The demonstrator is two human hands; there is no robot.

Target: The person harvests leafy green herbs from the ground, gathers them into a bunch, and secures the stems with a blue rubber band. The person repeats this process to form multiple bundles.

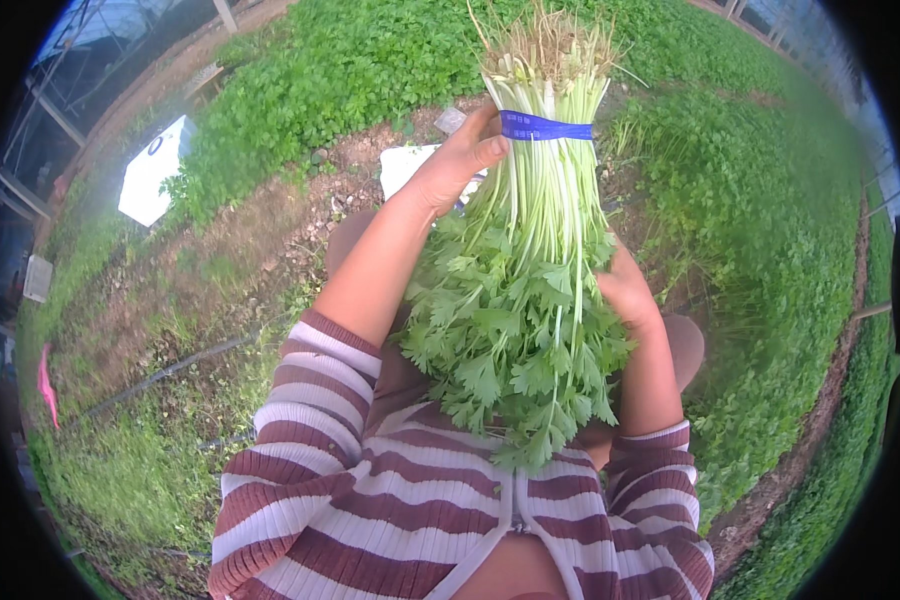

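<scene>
A large bunch of leafy celery is held up before me, its roots at the top and its leaves hanging towards my lap. A blue printed band wraps the pale stalks below the roots. My left hand grips the bunch at its left side, with the thumb by the band. Lower down on the right, my right hand supports the bunch at the leaves; its fingers are partly hidden behind them.
Behind the bunch a white object lies on bare soil. A white box stands at the left among plants. Dense green crop grows ahead and at the right. A dark hose crosses the ground at the left, near a pink strip.
</scene>
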